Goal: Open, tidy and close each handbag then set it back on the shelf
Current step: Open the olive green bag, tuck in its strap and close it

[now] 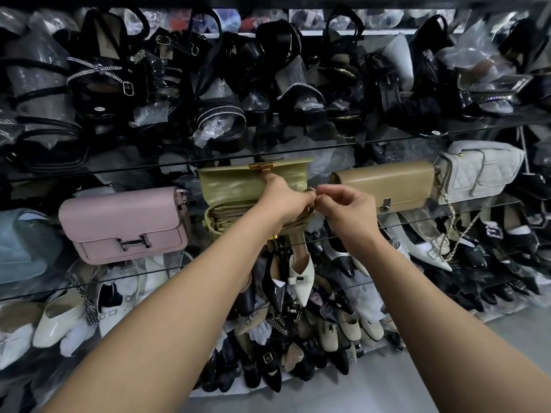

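Observation:
An olive-green handbag [235, 186] stands on the glass shelf [125, 274] with its flap lifted, showing the zipped inside. My left hand [283, 198] holds the flap up, thumb near the gold clasp [261, 167]. My right hand [346, 208] pinches a small gold fitting [310, 190] at the bag's right end. A pink handbag [123, 225] stands shut to the left. A tan handbag [384, 183] and a grey quilted handbag [480, 171] stand shut to the right.
The shelf above is packed with black sandals and heels in plastic wrap [220, 93]. Below the bags lie several white, beige and black shoes [301, 278]. A pale blue bag [21, 245] sits at far left. Grey floor [447, 368] shows at lower right.

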